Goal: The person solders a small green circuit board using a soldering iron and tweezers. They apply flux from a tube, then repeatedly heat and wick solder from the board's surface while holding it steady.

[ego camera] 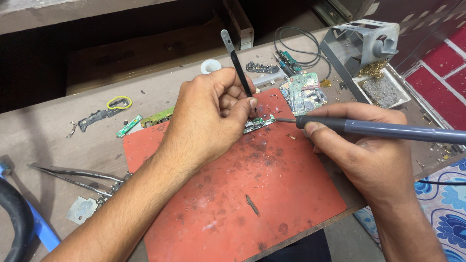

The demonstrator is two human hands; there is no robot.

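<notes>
My left hand [213,114] is closed around a thin black tool with a metal end [238,63], its lower tip pressed down on a small green circuit board [257,124]. That board lies on a red work mat [233,194]. My right hand [359,150] grips a grey soldering iron [388,130] like a pen. The iron's fine tip [279,120] touches the right end of the small board.
A stack of green circuit boards [303,92] lies behind the mat. A grey soldering iron stand [364,48] with a sponge tray sits at the right. Tweezers [73,177] and metal scraps lie at the left, with small board pieces [145,120] near the mat's far corner.
</notes>
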